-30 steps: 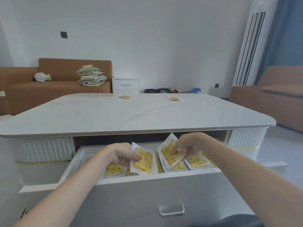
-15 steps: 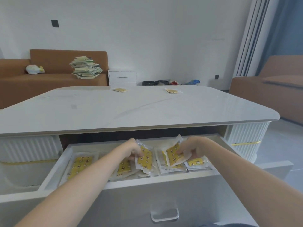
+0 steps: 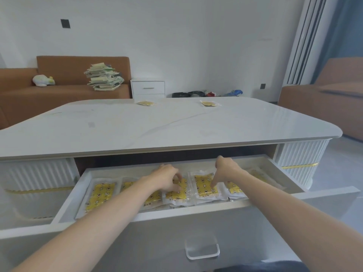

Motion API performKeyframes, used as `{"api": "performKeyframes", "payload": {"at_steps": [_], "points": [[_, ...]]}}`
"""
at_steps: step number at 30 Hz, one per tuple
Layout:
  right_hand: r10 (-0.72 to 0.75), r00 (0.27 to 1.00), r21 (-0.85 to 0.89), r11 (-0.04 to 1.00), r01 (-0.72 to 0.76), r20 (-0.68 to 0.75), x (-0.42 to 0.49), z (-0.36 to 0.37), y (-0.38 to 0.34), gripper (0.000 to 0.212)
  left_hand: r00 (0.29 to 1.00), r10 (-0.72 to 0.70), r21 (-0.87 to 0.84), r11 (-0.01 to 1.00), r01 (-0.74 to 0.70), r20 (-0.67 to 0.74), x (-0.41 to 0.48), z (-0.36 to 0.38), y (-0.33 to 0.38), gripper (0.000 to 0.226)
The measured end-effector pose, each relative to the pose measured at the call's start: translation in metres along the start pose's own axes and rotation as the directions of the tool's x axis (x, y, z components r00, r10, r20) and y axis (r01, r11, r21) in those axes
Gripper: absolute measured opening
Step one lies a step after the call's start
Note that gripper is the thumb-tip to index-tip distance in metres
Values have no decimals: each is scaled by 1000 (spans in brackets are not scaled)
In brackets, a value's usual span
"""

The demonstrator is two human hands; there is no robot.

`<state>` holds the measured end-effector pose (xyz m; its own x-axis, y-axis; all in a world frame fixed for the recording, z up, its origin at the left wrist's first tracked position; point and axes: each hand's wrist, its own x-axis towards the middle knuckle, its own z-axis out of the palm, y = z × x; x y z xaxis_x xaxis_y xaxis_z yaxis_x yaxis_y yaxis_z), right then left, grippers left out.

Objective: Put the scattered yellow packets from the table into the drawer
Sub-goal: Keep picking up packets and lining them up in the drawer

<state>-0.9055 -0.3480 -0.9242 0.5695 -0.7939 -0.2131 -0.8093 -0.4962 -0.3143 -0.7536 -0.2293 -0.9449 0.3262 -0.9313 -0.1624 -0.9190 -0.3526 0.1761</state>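
Below the surface (image 3: 176,130), reaching into the open drawer (image 3: 196,210). Pinching one yellow packet (image 3: 177,193) with the left hand (image 3: 167,177), pressing its neighbour (image 3: 204,188) flat with the right hand's (image 3: 225,168) straight finger, probably to seat both. Two strays (image 3: 146,103) beyond the drawer yet to fetch.

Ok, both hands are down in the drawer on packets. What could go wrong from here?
Risk one: the far-left packet and far-right packet lie near the table's far edge; they could be overlooked, and leaning over the open drawer to reach them might knock it. Risk two: the middle packets under the left hand and right hand seem to overlap neighbours close to the front wall, so an edge might ride up and snag on closing.
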Motion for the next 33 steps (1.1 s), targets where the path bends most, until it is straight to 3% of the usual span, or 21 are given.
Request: {"api": "performKeyframes", "payload": {"at_steps": [5, 8, 13, 19, 23, 29, 33], "points": [[-259, 941, 10, 965, 263, 216, -3, 3, -11, 65, 978, 33, 103, 993, -55, 206, 0, 3, -2, 81], [-300, 929, -174, 925, 339, 215, 0, 12, -14, 60, 968, 20, 141, 988, -57, 250, 0, 6, -1, 86], [-304, 930, -240, 906, 349, 206, -3, 13, -18, 54, 965, 0, 117, 993, -32, 261, -2, 1, -1, 85], [-405, 912, -162, 897, 410, 64, -25, -2, -29, 34, 996, -13, 12, 1000, 12, 83, -23, -14, 2, 57], [-451, 892, -128, 885, 448, -2, -45, -22, -40, 30, 999, -14, 35, 999, 16, -47, -55, -36, -2, 48], [-520, 845, -125, 853, 507, -125, -73, -58, -65, 25, 959, -66, 22, 997, 75, -276, -112, -87, -16, 34], [-549, 812, -105, 835, 539, -197, -90, -72, -89, 24, 935, -129, 27, 989, 146, -330, -144, -114, -27, 34]]}}
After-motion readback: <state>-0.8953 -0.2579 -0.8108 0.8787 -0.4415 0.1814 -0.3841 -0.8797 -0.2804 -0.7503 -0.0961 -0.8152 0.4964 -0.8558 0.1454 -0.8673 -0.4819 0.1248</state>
